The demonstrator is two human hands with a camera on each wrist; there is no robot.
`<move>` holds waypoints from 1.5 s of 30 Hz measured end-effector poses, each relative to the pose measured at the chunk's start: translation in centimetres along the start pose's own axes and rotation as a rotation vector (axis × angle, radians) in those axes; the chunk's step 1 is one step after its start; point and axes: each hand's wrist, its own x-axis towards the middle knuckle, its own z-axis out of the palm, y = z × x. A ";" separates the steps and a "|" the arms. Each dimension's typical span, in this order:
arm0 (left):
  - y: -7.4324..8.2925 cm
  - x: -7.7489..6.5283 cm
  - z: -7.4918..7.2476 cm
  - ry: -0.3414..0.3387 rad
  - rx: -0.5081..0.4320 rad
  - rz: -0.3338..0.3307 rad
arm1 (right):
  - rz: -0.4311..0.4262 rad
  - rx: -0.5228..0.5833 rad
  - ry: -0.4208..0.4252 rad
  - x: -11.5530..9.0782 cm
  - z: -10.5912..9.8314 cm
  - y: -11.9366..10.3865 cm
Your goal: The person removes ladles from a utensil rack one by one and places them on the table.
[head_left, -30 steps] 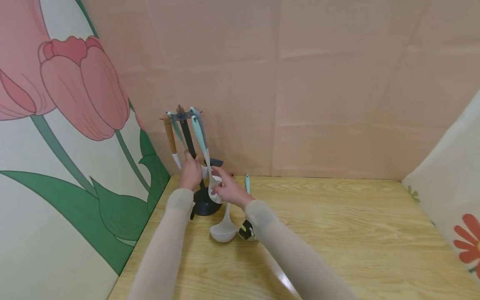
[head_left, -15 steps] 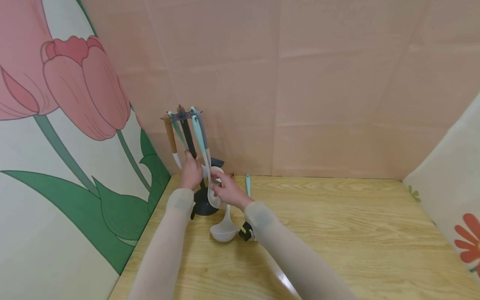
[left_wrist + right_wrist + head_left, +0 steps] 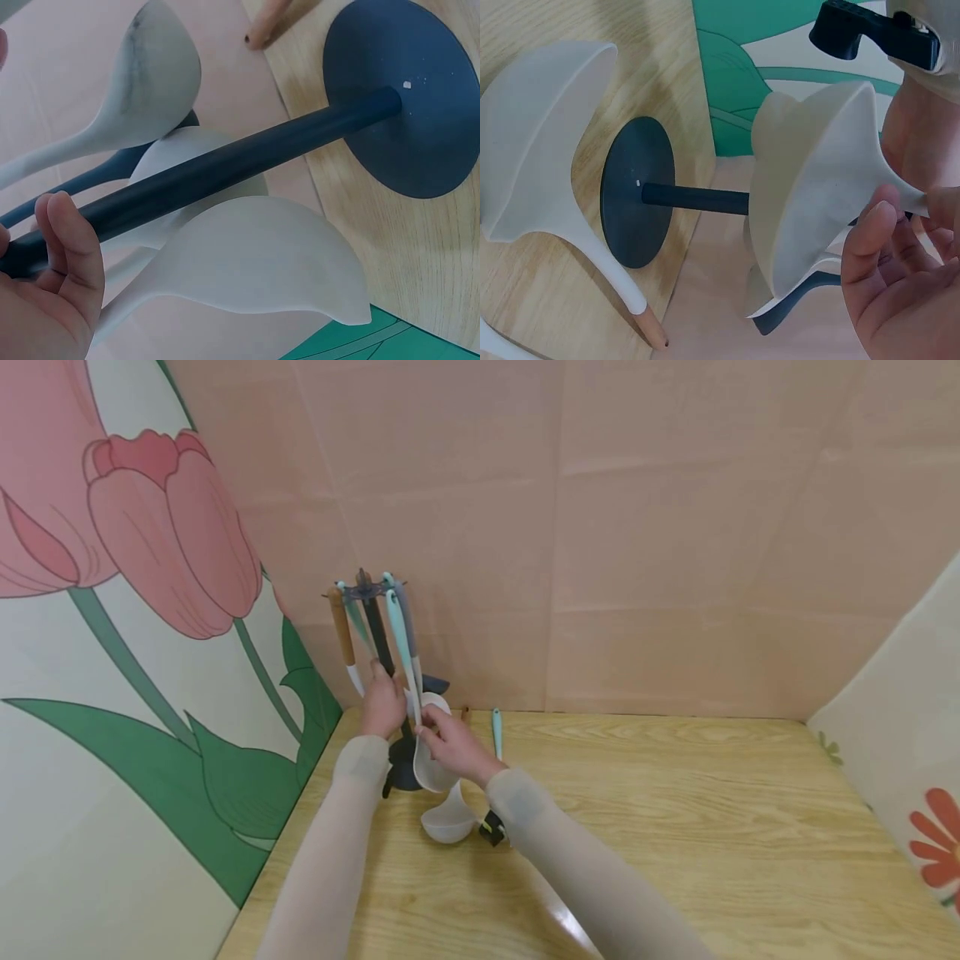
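Ladle, white, pinched at the neck in my right hand; my left hand grips stand pole; second ladle on table.

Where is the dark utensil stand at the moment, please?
In the head view, the utensil stand is left of centre on the wooden table, gripped by the left hand, just left of the right hand.

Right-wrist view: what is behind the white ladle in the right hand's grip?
Parts of a pale utensil head and a dark blue utensil show past the white ladle; the dark stand pole runs in behind it. The pole's farther stretch is covered.
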 end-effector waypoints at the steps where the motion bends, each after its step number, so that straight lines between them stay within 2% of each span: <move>1: 0.0 0.0 0.0 0.002 0.000 -0.002 | -0.011 -0.023 0.001 0.0 0.0 0.0; 10: -0.2 0.1 0.1 0.033 0.026 0.018 | -0.082 -0.144 0.018 -0.2 0.1 -0.5; 14: -0.2 0.1 0.1 0.022 0.057 0.020 | -0.094 -0.179 0.011 -0.3 0.2 -0.8; 18: -0.3 0.0 -0.2 -0.017 0.056 0.004 | -0.096 -0.182 -0.005 -0.4 0.4 -1.0; 22: -0.3 -0.1 -0.4 -0.051 -0.029 -0.029 | -0.090 -0.173 -0.019 -0.5 0.6 -1.1; 25: -0.2 -0.1 -0.4 -0.059 -0.121 -0.047 | -0.088 -0.187 -0.020 -0.5 0.8 -1.2; 28: -0.2 -0.2 -0.3 -0.055 -0.174 -0.049 | -0.105 -0.215 -0.012 -0.4 1.0 -1.2; 34: -0.2 -0.3 -0.2 -0.025 -0.133 -0.057 | -0.141 -0.243 0.006 -0.4 1.2 -1.2; 40: 0.0 -0.2 -0.1 -0.040 -0.127 -0.078 | -0.144 -0.239 0.006 -0.4 1.2 -1.3; 45: 0.3 -0.1 -0.1 -0.056 -0.124 -0.093 | -0.156 -0.273 0.047 -0.4 1.3 -1.3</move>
